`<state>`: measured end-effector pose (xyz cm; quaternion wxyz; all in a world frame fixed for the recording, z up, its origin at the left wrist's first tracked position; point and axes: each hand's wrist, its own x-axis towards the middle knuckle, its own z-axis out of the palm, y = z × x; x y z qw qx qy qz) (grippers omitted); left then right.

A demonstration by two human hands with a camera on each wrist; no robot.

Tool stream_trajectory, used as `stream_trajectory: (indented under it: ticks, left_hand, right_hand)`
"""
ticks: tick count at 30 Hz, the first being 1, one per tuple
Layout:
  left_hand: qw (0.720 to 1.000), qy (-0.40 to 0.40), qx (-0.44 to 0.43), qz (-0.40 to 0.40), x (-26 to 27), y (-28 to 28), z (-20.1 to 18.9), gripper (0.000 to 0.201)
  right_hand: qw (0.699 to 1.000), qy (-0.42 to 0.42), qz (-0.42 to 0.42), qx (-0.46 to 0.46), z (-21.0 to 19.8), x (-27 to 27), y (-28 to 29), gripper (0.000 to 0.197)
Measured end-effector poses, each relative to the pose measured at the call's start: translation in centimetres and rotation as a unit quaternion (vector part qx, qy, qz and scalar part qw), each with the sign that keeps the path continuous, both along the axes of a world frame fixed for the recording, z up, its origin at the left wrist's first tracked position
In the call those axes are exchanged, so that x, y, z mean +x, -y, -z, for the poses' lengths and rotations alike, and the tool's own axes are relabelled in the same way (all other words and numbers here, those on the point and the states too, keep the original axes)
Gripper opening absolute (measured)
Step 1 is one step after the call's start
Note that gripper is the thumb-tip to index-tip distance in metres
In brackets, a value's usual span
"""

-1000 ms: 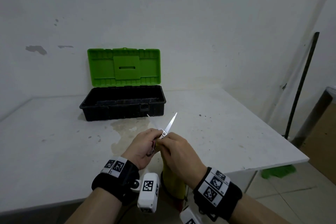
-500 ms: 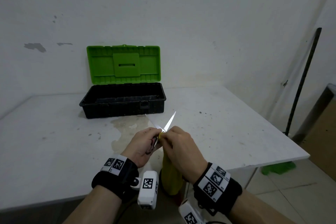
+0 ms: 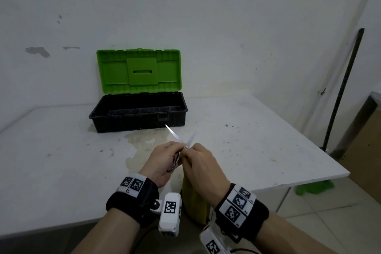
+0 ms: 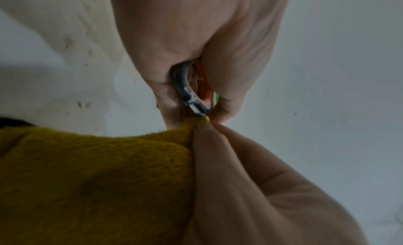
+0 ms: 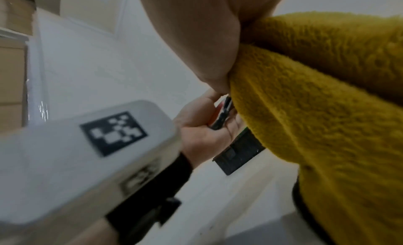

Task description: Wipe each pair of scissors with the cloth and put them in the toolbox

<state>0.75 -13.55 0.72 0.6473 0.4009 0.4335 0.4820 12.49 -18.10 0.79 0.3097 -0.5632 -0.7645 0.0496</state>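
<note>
My left hand (image 3: 165, 161) grips the handles of a pair of scissors (image 3: 175, 136) above the table's near edge; the blades are spread and point away towards the toolbox. In the left wrist view the grey and orange handle loops (image 4: 191, 91) sit between my fingers. My right hand (image 3: 202, 167) pinches a yellow cloth (image 3: 193, 202) against the scissors at the pivot; the cloth hangs below the hand (image 5: 316, 110). The toolbox (image 3: 140, 113) is black with a green lid raised, at the back of the table. What lies inside it is hidden by its front wall.
The white table (image 3: 51, 161) is stained in front of the toolbox. A dark pole (image 3: 342, 88) leans on the wall at the right. On the floor to the right lies a green object (image 3: 313, 187). Past the table's right edge is open floor.
The scissor blades have swung: the bright blade that pointed up and right now points up and left. My right hand with the cloth stays at the pivot. Both hands have shifted only slightly.
</note>
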Motion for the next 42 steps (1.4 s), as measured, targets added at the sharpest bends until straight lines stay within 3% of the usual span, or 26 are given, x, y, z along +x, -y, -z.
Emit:
stream_trajectory:
  ticks: [3, 7, 10, 16, 20, 26, 32, 36, 42]
  left_hand:
    - [1.0, -0.003, -0.005, -0.011, -0.2, -0.3, 0.1, 0.014]
    - [1.0, 0.024, -0.007, -0.007, -0.4, -0.3, 0.2, 0.013]
    - [1.0, 0.02, -0.009, -0.006, -0.1, -0.1, 0.2, 0.014]
    - [0.999, 0.015, -0.025, -0.042, -0.3, -0.5, 0.5, 0.011]
    - [1.0, 0.011, 0.003, -0.028, -0.5, -0.6, 0.5, 0.013]
    - [0.999, -0.001, 0.037, -0.015, 0.0, -0.4, 0.6, 0.016]
    - [0.997, -0.015, 0.038, -0.068, -0.8, -1.1, 1.3, 0.013]
    - [0.998, -0.007, 0.046, -0.04, 0.0, -0.9, 1.2, 0.015]
    - [0.997, 0.01, 0.045, -0.057, 0.1, -1.0, 1.2, 0.014]
  right_hand:
    - [0.999, 0.002, -0.04, -0.012, 0.3, -0.3, 0.6, 0.022]
    - [0.998, -0.059, -0.005, 0.027, -0.6, 0.5, 0.0, 0.019]
    - [0.998, -0.057, -0.008, 0.024, -0.3, 0.0, 0.0, 0.019]
    - [0.995, -0.041, -0.09, -0.018, 0.8, -1.0, 1.9, 0.019]
    - [0.997, -0.062, -0.04, 0.017, -1.5, 1.0, 0.9, 0.017]
    - [1.0, 0.011, -0.01, 0.009, -1.7, 1.8, -0.7, 0.021]
    - [0.999, 0.026, 0.03, -0.029, -1.9, 3.5, -0.6, 0.025]
    - [1.0, -0.004, -0.004, 0.022, -2.3, 2.9, -0.8, 0.021]
    - [0.997, 0.073, -0.012, -0.016, -1.2, 2.6, -0.9, 0.022]
